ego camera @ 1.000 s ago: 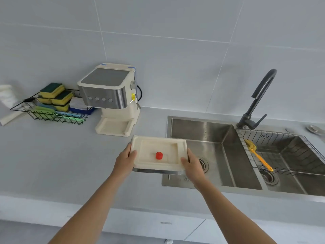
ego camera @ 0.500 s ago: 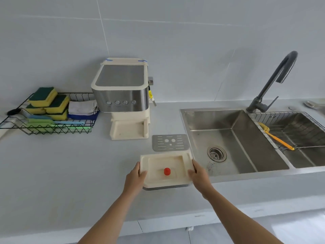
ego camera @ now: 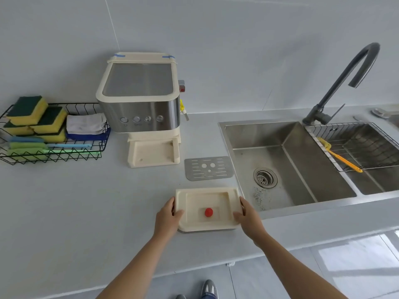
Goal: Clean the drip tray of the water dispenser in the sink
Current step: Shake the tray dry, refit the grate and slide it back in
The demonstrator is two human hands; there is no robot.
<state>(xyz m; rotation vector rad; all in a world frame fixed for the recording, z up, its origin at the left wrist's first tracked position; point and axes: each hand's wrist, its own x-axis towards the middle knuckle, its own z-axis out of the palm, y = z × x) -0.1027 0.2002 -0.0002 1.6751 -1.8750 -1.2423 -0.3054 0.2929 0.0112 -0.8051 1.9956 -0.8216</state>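
A cream drip tray with a red float knob in its middle is held level over the counter, just left of the sink's near corner. My left hand grips its left edge and my right hand grips its right edge. The tray's metal grille lies flat on the counter behind it. The water dispenser stands further back with its tray bay bare. The steel sink lies to the right, with a drain strainer in its left basin.
A dark curved faucet rises behind the sink. The right basin holds a wire rack with a yellow brush. A black wire basket with sponges and cloths sits at the far left. Shoes show below the counter edge.
The camera has tilted down and shifted, so the view looks more steeply at the counter. The tray stays in both hands, now lower and nearer the counter's front edge; the grille has come into view.
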